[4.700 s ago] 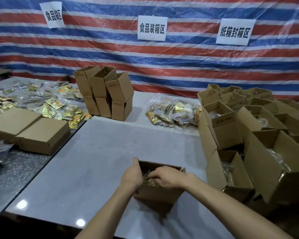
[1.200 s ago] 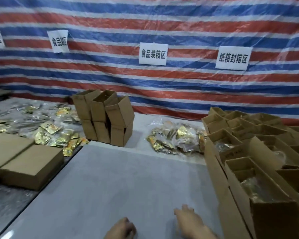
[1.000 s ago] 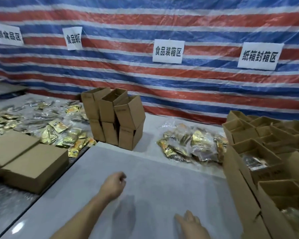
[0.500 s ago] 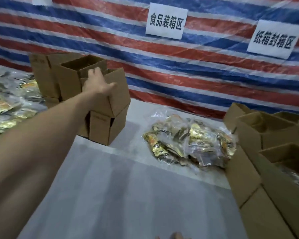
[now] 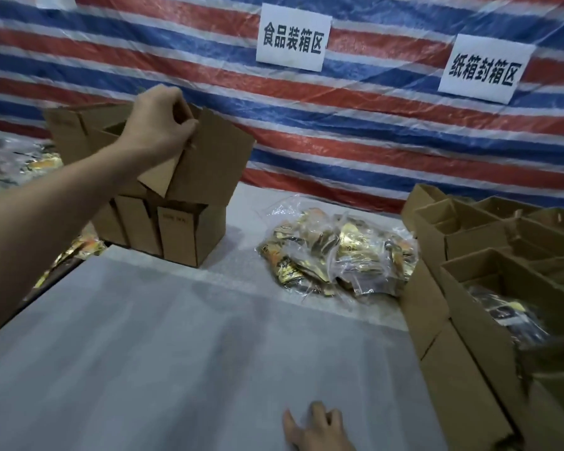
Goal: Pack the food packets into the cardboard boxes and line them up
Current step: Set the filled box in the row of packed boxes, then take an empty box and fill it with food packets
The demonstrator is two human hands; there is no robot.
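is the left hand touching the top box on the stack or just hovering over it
Touching. The head view shows the left hand pinching the rim of the top cardboard box, with no gap.

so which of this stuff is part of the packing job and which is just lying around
In the job: left hand gripping an empty box; stacked empty boxes; bag of food packets; packed boxes at right.
Just there: wall signs; striped tarp.
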